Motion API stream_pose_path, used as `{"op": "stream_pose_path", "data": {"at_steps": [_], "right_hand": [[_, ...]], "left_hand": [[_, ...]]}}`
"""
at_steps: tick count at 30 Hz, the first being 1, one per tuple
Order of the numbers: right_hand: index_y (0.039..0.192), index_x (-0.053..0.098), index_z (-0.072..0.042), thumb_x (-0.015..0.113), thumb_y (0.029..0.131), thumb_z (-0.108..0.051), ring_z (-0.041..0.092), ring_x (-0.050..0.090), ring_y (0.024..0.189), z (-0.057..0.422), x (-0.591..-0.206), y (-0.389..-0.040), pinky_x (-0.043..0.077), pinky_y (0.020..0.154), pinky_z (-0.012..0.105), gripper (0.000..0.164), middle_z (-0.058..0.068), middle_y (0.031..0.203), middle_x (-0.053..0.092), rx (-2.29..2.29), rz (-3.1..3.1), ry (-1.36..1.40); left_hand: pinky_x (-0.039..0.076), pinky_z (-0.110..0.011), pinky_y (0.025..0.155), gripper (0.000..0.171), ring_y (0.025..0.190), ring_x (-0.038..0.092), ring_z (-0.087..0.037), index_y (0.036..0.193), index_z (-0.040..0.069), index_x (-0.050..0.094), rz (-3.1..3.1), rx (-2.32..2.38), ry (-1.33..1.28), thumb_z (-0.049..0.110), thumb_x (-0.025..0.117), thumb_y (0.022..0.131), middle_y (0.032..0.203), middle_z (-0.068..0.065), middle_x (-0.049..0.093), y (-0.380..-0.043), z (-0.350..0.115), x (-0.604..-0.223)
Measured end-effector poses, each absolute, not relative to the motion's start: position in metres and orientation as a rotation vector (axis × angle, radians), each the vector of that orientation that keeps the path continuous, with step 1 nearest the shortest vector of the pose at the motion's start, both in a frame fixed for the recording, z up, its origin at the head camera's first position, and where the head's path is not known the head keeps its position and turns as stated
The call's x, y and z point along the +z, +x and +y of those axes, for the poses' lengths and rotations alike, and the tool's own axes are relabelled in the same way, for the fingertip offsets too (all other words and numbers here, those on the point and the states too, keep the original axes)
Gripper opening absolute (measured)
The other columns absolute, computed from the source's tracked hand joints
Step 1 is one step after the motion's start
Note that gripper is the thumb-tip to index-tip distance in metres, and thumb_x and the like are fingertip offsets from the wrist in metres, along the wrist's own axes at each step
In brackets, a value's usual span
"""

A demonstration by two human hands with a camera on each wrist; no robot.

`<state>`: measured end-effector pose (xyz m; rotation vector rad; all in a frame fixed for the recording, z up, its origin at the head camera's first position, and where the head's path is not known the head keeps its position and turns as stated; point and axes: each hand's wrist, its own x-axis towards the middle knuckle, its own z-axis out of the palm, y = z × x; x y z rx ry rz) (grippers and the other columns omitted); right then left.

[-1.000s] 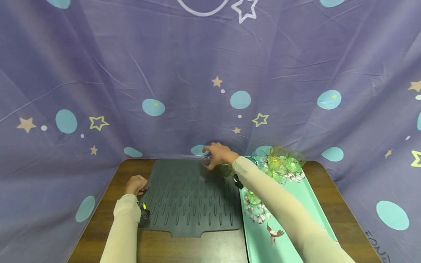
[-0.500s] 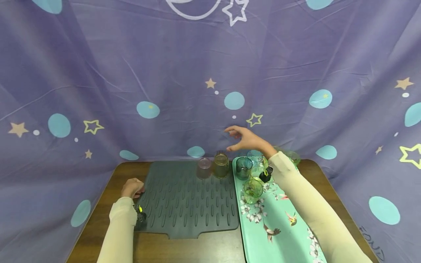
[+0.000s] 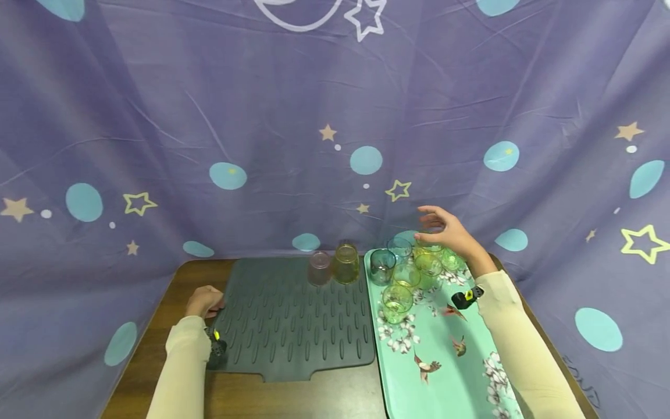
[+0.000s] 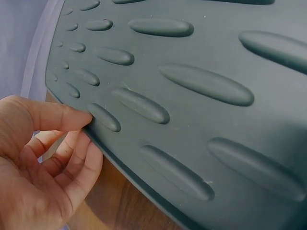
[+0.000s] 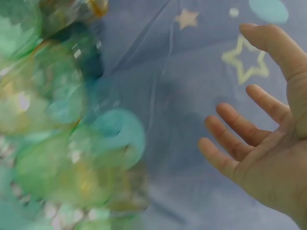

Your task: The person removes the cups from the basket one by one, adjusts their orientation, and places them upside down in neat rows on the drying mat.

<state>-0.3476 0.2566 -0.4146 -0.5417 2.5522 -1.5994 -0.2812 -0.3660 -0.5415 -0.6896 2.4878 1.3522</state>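
The left hand (image 3: pixel 205 301) pinches the ridged mat (image 3: pixel 282 343) by its left edge, seemingly steadying it under two inverted tumblers (image 3: pixel 346 265) near its far-right corner, while the right hand (image 3: pixel 446 230), grip released, hovers above tinted glasses (image 3: pixel 429 265) at the tray's (image 3: pixel 434 396) far end.

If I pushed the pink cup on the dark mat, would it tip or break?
The pink cup looks see-through and glassy, so it may be hard and breakable. Raised ridges on the dark mat might catch it and make it wobble. It could also bump the yellow cup close beside it.
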Motion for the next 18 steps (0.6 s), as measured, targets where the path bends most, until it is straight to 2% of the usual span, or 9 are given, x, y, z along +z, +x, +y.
{"op": "stream_pose_path", "data": {"at_steps": [5,12,18], "right_hand": [[0.157,0.033,-0.010,0.077,0.091,-0.017,0.050,0.041,0.138,0.276,-0.440,-0.341,0.042,0.106,0.065,0.079,0.027,0.149,0.043,-1.627,2.553,-0.478],[0.159,0.029,-0.013,0.075,0.093,-0.020,0.048,0.039,0.140,0.293,-0.473,-0.333,0.041,0.108,0.064,0.080,0.025,0.153,0.039,-1.666,2.526,-0.379],[0.161,0.021,-0.012,0.073,0.095,-0.020,0.051,0.035,0.142,0.306,-0.503,-0.325,0.041,0.108,0.067,0.084,0.027,0.157,0.032,-1.725,2.449,-0.312]], "left_hand": [[0.059,-0.031,0.069,0.010,0.073,0.061,-0.014,0.088,0.005,0.056,2.480,1.352,-0.695,0.001,0.049,0.083,0.072,0.000,0.066,-0.281,-0.368,-0.539],[0.058,-0.032,0.067,0.008,0.074,0.061,-0.016,0.085,0.006,0.053,2.487,1.348,-0.682,0.000,0.048,0.083,0.074,-0.001,0.065,-0.280,-0.367,-0.536],[0.058,-0.031,0.067,0.010,0.072,0.060,-0.015,0.083,0.008,0.055,2.480,1.358,-0.677,0.001,0.047,0.081,0.069,0.001,0.064,-0.280,-0.365,-0.537]]}}
